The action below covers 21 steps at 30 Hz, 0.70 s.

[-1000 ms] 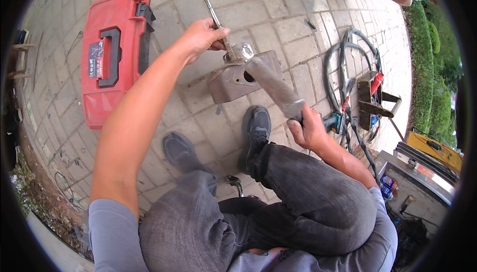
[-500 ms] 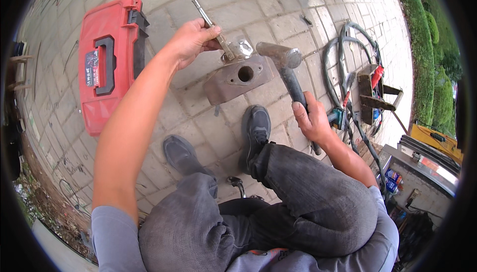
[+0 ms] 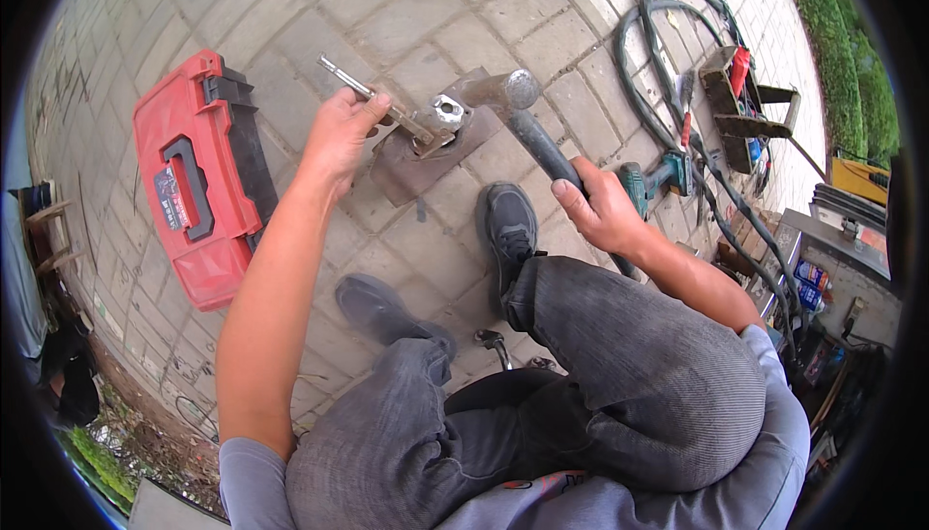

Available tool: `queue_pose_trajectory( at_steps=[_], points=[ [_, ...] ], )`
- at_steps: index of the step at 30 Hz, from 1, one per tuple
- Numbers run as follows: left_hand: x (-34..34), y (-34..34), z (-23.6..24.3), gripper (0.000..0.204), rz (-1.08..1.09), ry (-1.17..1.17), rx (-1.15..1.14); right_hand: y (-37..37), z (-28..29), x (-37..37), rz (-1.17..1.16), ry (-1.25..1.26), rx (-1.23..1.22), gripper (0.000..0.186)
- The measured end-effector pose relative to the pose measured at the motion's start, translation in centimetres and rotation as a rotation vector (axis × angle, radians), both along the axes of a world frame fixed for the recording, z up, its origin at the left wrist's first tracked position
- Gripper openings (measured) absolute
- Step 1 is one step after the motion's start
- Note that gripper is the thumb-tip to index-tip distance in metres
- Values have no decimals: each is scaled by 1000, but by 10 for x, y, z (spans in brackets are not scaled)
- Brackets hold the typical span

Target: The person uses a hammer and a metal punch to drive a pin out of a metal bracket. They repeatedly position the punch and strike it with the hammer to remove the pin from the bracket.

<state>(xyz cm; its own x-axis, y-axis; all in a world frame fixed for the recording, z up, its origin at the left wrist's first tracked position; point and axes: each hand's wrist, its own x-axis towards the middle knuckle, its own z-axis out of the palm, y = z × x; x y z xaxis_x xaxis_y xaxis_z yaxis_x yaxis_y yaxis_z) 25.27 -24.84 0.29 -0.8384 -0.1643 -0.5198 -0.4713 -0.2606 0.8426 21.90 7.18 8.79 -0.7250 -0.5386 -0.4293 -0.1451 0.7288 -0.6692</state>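
Note:
My left hand (image 3: 339, 138) is closed round a slim silver metal bar (image 3: 344, 76), whose lower end rests by a shiny faceted metal fitting (image 3: 446, 114). That fitting sits on a rusty brown steel block (image 3: 397, 174) on the paving between my feet and the red toolbox. My right hand (image 3: 602, 209) grips the long dark handle of a heavy hammer (image 3: 521, 90). The hammer's head is raised just right of the fitting, over the far part of the block; whether it touches anything I cannot tell.
A red toolbox (image 3: 169, 259) lies at left. At right are looped hoses (image 3: 627, 65), a green cordless tool (image 3: 666, 172), an open tool carrier (image 3: 753, 127) and a metal cabinet (image 3: 842, 251). My shoes (image 3: 508, 230) are below the block; a hedge (image 3: 823, 65) edges the paving.
My view has shifted, so the other person is out of frame. The hammer head has moved up from its position a second ago and its handle slants differently. Both hands keep their grips.

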Motion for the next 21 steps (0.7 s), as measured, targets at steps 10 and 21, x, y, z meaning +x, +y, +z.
queue_pose_trajectory(
  at_steps=[10, 21],
  points=[
    [2, 10, 7, 30, 72, 86, -31, 28, -7, 28, 148, 67, -9, 33],
    [-3, 5, 3, 28, 79, -40, -13, 35, -25, 26, 276, 220, -140, 35]
  ],
)
